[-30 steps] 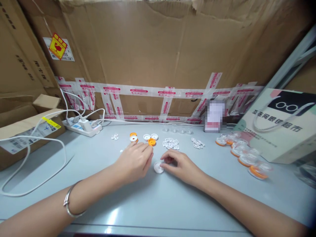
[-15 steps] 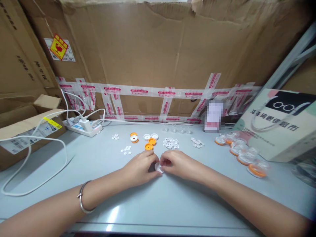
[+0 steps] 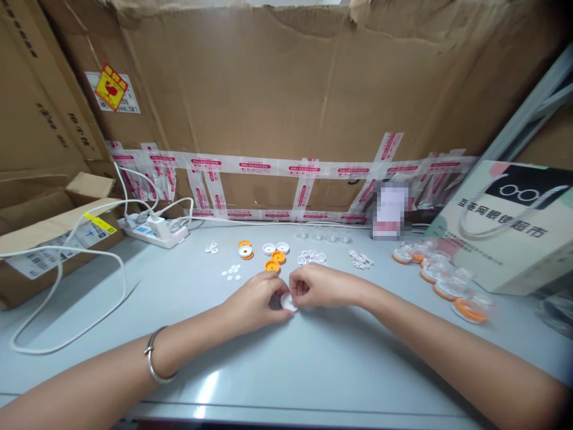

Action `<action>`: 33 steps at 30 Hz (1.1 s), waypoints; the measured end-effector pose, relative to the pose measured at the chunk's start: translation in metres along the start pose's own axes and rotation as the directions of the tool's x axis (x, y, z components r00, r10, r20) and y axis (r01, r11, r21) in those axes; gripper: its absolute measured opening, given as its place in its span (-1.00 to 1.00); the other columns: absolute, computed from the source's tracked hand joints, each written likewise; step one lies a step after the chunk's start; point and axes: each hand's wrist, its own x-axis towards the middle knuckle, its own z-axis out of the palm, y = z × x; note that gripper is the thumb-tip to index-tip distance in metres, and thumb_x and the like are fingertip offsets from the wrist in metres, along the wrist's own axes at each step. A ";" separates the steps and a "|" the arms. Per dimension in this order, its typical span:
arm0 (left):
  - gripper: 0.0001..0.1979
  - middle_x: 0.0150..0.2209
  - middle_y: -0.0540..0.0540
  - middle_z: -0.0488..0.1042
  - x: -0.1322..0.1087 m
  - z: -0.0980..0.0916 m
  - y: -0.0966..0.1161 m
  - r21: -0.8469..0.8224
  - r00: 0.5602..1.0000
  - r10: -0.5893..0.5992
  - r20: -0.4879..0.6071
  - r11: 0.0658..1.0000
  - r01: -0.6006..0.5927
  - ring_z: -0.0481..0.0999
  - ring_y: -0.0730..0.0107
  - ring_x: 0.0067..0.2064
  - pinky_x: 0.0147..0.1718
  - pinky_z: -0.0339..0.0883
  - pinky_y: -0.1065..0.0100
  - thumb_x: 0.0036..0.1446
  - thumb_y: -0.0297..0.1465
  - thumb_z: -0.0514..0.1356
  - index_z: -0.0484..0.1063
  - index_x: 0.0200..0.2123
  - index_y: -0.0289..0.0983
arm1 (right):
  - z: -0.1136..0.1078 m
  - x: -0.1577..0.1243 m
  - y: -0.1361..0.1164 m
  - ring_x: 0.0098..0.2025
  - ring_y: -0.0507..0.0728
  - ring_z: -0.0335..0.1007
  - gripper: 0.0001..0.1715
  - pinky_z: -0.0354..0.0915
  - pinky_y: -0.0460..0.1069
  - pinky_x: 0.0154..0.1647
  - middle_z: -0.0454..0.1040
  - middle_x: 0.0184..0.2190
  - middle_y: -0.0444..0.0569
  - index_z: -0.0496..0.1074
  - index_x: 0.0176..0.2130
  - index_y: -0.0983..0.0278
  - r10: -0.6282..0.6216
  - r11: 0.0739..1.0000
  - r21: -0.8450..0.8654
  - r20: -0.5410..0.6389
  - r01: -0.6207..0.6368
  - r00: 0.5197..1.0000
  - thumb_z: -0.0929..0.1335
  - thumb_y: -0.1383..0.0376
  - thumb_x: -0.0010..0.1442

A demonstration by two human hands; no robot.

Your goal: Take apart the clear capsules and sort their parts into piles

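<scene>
So here we are at what looks like a small assembly workshop: little white plastic parts [image 3: 312, 257] lying in clusters across a grey tabletop [image 3: 340, 358], clear-domed orange pieces [image 3: 472, 310] lined up, a power strip [image 3: 172, 239], and a huge taped carton [image 3: 268, 77] walling the back.

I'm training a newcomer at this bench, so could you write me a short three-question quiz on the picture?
1. Is the bracelet nearer the left hand or the right hand?
2. True or false: both hands are at the white piece.
3. Which is nearest the bag? (a) power strip; (b) orange-and-clear pieces; (c) open carton.

Key: 1. left hand; 2. true; 3. b.
</scene>
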 end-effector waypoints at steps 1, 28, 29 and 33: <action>-0.74 -0.32 -0.05 0.37 0.000 -0.002 0.001 -0.012 1.000 -0.001 0.005 1.000 0.001 0.37 0.37 -0.29 -0.32 0.21 0.39 -0.06 -0.24 0.22 0.41 -0.29 -0.25 | -0.002 -0.001 0.003 -0.52 0.00 0.28 -0.95 0.12 -0.14 -0.56 0.41 -0.58 -0.15 0.39 -0.53 0.28 -0.001 0.997 0.072 -0.004 0.001 1.000 0.32 0.41 -0.12; -0.85 -0.59 -0.02 0.44 -0.024 -0.147 -0.131 0.251 0.797 -0.512 0.320 0.857 0.450 0.38 0.39 -0.49 -0.49 0.17 0.47 -0.25 -0.36 0.12 0.44 -0.62 -0.30 | 0.017 -0.017 0.029 -0.30 0.06 0.28 -0.53 0.24 -0.04 -0.29 0.38 -0.32 -0.07 0.40 -0.19 0.25 -0.001 0.981 0.190 -0.193 0.038 0.981 0.40 0.07 -0.09; -0.85 -0.59 -0.03 0.44 -0.024 -0.144 -0.135 0.249 0.782 -0.520 0.345 0.854 0.457 0.38 0.38 -0.49 -0.48 0.17 0.47 -0.25 -0.35 0.12 0.44 -0.62 -0.30 | 0.017 -0.018 0.029 -0.29 0.07 0.27 -0.51 0.23 -0.04 -0.27 0.37 -0.31 -0.07 0.39 -0.18 0.25 -0.013 0.986 0.158 -0.194 0.044 0.981 0.41 0.07 -0.10; -0.82 -0.58 -0.06 0.44 -0.021 -0.134 -0.137 0.250 0.749 -0.534 0.392 0.846 0.472 0.39 0.36 -0.49 -0.47 0.19 0.45 -0.23 -0.30 0.13 0.41 -0.62 -0.31 | 0.017 -0.018 0.027 -0.26 0.08 0.25 -0.46 0.21 -0.04 -0.25 0.34 -0.29 -0.07 0.37 -0.15 0.23 -0.041 0.991 0.117 -0.184 0.063 0.982 0.42 0.06 -0.13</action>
